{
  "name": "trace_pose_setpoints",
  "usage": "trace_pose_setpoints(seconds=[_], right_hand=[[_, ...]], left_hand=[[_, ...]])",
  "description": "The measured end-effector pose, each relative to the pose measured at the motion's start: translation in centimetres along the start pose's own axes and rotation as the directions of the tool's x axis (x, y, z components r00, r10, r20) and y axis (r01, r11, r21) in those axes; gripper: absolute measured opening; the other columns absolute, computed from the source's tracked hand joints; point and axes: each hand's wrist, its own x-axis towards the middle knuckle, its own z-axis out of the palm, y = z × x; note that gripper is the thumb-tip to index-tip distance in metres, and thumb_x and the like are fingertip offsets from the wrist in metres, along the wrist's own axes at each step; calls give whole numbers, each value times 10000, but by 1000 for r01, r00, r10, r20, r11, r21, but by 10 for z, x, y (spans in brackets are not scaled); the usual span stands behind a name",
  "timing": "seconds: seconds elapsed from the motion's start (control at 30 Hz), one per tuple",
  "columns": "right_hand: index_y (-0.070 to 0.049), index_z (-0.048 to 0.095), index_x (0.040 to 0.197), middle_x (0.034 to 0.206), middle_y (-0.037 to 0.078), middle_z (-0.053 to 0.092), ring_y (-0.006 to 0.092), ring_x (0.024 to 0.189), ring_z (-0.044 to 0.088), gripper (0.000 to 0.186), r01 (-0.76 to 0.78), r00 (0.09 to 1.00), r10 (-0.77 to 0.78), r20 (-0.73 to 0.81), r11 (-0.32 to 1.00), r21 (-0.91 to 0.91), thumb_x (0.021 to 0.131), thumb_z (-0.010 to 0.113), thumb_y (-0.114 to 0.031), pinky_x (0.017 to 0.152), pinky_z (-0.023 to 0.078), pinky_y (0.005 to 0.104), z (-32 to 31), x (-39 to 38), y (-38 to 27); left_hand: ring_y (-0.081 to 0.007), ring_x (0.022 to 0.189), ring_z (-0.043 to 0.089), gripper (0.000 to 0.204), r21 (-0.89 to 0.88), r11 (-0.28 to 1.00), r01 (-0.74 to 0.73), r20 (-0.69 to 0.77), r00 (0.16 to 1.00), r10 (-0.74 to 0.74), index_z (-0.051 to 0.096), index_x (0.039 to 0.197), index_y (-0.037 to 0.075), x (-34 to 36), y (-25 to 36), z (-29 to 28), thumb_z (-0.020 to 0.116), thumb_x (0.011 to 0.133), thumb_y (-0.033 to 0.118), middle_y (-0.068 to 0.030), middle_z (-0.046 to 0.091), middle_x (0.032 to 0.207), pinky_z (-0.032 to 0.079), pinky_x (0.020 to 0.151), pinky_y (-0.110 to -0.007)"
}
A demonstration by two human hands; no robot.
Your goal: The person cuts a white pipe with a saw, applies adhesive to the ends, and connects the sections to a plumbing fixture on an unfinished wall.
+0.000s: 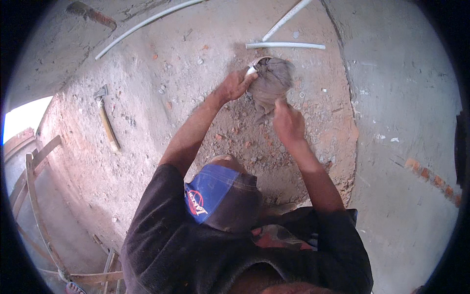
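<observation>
A dusty grey-brown cloth point(272, 81) lies bunched up in front of me, its right edge blurred. At its upper left shows a short white curved rim, like the end of a plastic pipe point(252, 69). The fingers of my left hand point(235, 85) close on this white end, beside the cloth. Lower right, my right hand point(289, 121) is closed in a fist at the cloth's lower edge and grips it there. How far the pipe end runs under the cloth is hidden. Blue and dark clothing point(220, 196) covers a bent knee between my arms.
Broken rubble point(245, 142) covers the ground around the cloth. A hammer point(107, 121) with a wooden handle lies left. Beyond are a straight white pipe point(286, 45), another slanting one and a long curved pipe point(147, 22). A wooden frame point(36, 206) stands lower left.
</observation>
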Motion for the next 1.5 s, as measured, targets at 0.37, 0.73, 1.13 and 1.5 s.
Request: trace_pose_setpoints(seconds=[0.37,0.73,1.13,1.5], right_hand=[[-40,609,907,781,207,658,403,739,653,135,11,998,-9,56,1000,-28,881,514,-132,631,521,505,-11,-1,-6],[-49,630,1052,762,178,667,368,674,666,245,38,999,-36,36,997,-61,834,574,-145,588,536,468,1,15,-10],[-38,639,978,780,208,664,400,710,658,193,20,999,-20,28,1000,3,866,523,-146,613,529,489,3,14,-8],[-34,600,871,792,228,658,421,745,653,162,31,999,-31,23,999,20,884,507,-165,660,520,522,-5,23,-13]], left_hand=[[-167,776,526,523,-20,990,140,122,983,-137,572,1158,5,3,-11,-5,442,976,478,-80,587,789,446,715,-357],[-176,719,511,505,3,992,125,187,975,-124,588,997,-2,5,-5,-7,451,970,483,-86,568,726,440,677,-375],[-122,714,469,508,1,977,213,262,943,-206,601,1058,10,8,4,-14,431,984,483,-13,533,737,413,640,-329],[-122,706,496,490,-95,982,164,216,966,-140,595,943,6,8,-2,-7,448,982,471,-3,546,733,416,638,-325]])
